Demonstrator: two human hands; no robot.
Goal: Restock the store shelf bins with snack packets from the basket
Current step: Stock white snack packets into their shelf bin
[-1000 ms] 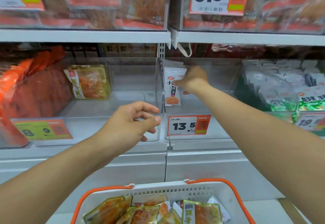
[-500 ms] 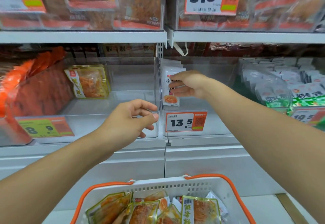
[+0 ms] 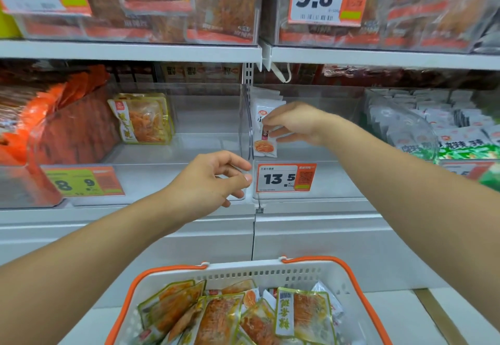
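A white basket (image 3: 270, 271) with orange handles sits at the bottom, holding several yellow-edged snack packets (image 3: 224, 317) and a few white ones. In the clear middle bin (image 3: 324, 179), priced 13.5, a small stack of white snack packets (image 3: 266, 147) stands upright against the left wall. My right hand (image 3: 295, 125) reaches into this bin and pinches the front white packet between thumb and fingers. My left hand (image 3: 213, 179) hovers in front of the divider between two bins, fingers loosely curled, holding nothing.
The left bin (image 3: 151, 182) holds one yellow-edged packet (image 3: 143, 120) at the back. Orange packets (image 3: 54, 128) fill the far-left bin; white and green packets (image 3: 438, 131) fill the right one. An upper shelf (image 3: 135, 49) of red packets hangs overhead.
My right hand has come from behind the white packets round to their front and now pinches the front one. The left hand has barely moved.
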